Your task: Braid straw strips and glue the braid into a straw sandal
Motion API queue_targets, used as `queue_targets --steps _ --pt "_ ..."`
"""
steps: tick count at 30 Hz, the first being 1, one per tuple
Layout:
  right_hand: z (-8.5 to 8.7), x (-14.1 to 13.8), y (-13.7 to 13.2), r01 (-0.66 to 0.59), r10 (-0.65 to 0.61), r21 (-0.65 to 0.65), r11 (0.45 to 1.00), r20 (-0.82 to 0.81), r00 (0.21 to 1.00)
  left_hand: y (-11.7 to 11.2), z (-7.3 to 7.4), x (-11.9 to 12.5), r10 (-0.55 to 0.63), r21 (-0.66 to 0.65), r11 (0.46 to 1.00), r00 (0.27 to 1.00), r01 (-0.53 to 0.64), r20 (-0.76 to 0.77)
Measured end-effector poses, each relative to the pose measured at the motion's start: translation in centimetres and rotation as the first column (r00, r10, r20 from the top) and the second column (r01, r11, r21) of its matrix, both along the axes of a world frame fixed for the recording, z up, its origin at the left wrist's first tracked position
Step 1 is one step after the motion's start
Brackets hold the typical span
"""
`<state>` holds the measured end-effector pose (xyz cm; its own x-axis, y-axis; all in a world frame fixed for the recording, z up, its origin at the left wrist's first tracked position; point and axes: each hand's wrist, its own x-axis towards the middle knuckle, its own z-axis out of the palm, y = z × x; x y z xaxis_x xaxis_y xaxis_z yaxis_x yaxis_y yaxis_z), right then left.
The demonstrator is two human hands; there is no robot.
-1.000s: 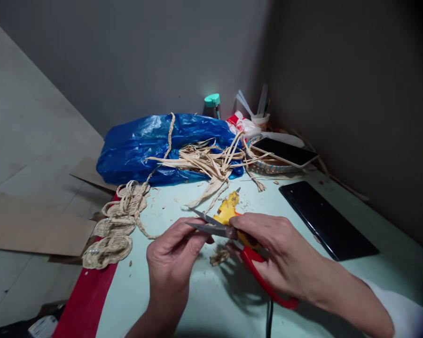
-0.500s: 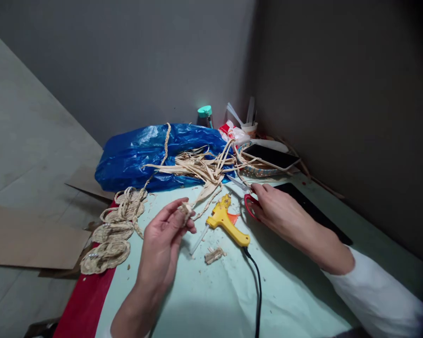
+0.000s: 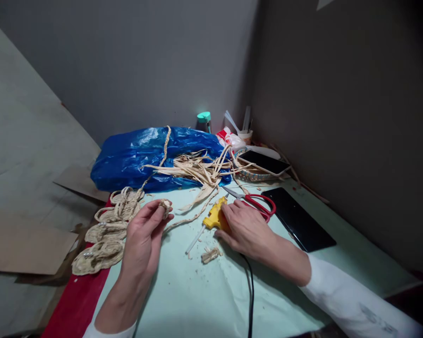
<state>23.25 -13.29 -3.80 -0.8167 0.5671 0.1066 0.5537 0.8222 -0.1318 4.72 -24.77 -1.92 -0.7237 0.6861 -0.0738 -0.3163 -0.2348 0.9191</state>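
My left hand [image 3: 146, 230] pinches the pale end of a braided husk cord [image 3: 193, 218], and the braid trails from it across the table toward the husk pile. Over the grip of a yellow hot glue gun [image 3: 215, 215] lies my right hand [image 3: 245, 227], its fingers closed around the handle and hiding most of it. A clear glue stick [image 3: 195, 240] pokes out of the gun's back end. Just beyond the right hand, red-handled scissors [image 3: 264, 204] lie on the table. A short bundle of husk scraps [image 3: 210, 255] rests between the hands.
Dried husk strips [image 3: 197, 166] spill from a blue plastic bag [image 3: 127, 159] at the back. Several braided, looped pieces [image 3: 104, 232] line the left edge. At right are a black tablet-like slab [image 3: 299, 218] and a phone [image 3: 264, 162] on a basket. A black cable [image 3: 251, 291] runs forward.
My right hand has put the scissors down on the table and moved left onto the glue gun. My left hand has shifted slightly left with the braid end, as the view also moved.
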Motion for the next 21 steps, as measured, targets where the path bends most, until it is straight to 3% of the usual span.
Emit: queue_targets --steps 4,7,10,12,15,18,21 --pt "-0.9 -0.8 -0.5 0.008 -0.007 0.007 1.0 -0.034 0.999 0.0 -0.1 0.1 -0.014 0.031 0.999 1.0 0.013 0.013" --pt "-0.7 -0.3 -0.3 0.004 -0.006 -0.02 1.0 -0.064 0.998 0.0 0.0 0.1 -0.045 0.059 0.997 0.999 0.044 0.015" --pt "0.3 1.2 0.2 -0.019 -0.054 -0.296 0.955 -0.238 0.97 -0.2 0.1 0.2 -0.063 0.094 0.994 0.998 0.061 0.014" --pt "1.0 2.3 0.8 -0.105 -0.159 -0.526 0.844 -0.433 0.887 -0.3 0.3 0.3 -0.074 0.112 0.991 0.997 0.073 0.01" --pt "1.7 3.5 1.4 -0.31 -0.379 -0.73 0.609 -0.611 0.695 -0.6 0.5 0.6 -0.151 0.136 0.979 0.989 0.15 -0.005" --pt "2.2 3.4 1.1 -0.465 -0.538 -0.792 0.396 -0.61 0.582 -0.6 0.6 0.8 -0.23 0.15 0.962 0.973 0.23 -0.014" --pt "2.7 2.6 0.0 -0.503 -0.589 -0.817 0.281 -0.561 0.582 -0.5 0.4 0.9 -0.265 0.154 0.952 0.964 0.263 -0.009"
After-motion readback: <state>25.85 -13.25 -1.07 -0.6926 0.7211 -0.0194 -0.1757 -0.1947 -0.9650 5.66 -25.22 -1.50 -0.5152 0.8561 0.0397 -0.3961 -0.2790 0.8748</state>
